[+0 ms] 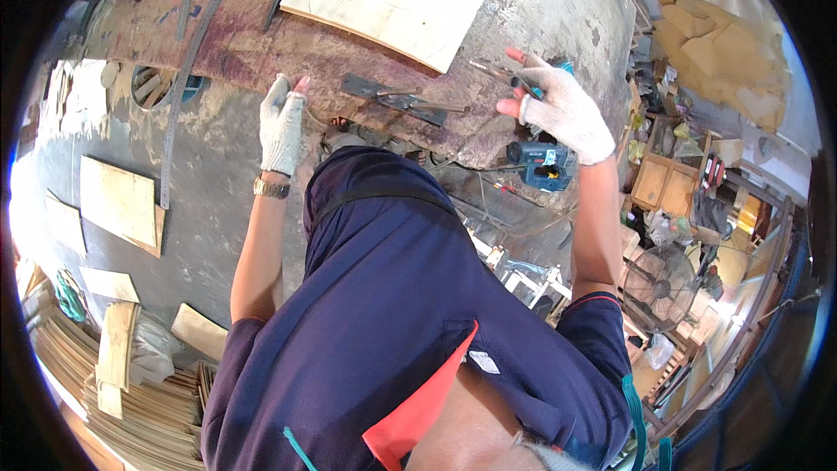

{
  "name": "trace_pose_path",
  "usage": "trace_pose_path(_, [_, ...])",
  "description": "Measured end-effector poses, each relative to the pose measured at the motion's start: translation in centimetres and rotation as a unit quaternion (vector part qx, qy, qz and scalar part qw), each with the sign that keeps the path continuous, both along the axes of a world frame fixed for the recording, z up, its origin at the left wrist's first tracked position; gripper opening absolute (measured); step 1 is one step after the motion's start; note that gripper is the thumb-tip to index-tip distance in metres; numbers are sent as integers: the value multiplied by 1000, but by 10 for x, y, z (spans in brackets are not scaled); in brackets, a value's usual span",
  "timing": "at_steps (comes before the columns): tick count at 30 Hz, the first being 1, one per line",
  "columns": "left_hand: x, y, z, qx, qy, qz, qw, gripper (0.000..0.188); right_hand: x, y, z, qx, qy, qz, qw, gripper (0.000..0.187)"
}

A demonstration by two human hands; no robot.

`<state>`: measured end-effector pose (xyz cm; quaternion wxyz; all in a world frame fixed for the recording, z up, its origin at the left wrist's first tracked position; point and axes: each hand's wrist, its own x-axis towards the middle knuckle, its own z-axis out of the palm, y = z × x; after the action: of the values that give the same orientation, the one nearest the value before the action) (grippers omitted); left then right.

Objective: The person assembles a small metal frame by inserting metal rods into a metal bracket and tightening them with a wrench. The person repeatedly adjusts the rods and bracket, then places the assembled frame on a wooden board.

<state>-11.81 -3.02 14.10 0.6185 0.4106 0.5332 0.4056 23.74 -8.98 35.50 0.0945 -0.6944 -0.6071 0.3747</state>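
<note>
My left hand point(282, 129), in a white glove with bare fingertips, is raised near the workbench's front edge. Its thumb and fingers point forward, slightly apart, and I see nothing between them. In my right hand point(562, 112), gloved the same way, is a slim metal tool point(493, 70); its exact kind is unclear. That hand's index finger sticks out and its thumb is lower. Between the hands, a dark flat metal strip point(427, 110) lies on the bench edge, with thin metal rods across it. Beyond it rests a pale plywood board point(392, 0).
A blue power tool point(542, 164) sits at the bench's right edge, its cable hanging. Long metal rulers point(196, 52) reach over the left side. Plywood pieces point(122, 201) lie on the floor at left, near stacked sheets point(139, 419). A fan point(660, 286) stands among clutter at right.
</note>
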Motion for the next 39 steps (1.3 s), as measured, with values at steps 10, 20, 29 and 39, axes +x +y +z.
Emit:
trace_pose_path(10, [-2, 11, -6, 5, 0, -56, 998, 34, -15, 5, -16, -125, 201, -107, 966, 45])
trace_pose_path(20, [-17, 15, 1, -16, -4, -6, 1000, 27, -20, 25, -25, -211, 225, -11, 951, 55])
trace_pose_path(29, [-18, 8, 0, -24, -21, 8, 999, 26, -33, 15, -36, -173, 247, -63, 951, 52])
trace_pose_path(39, [-25, 7, -13, -15, 14, -37, 999, 37, -28, 8, -38, -171, 128, -113, 970, 54])
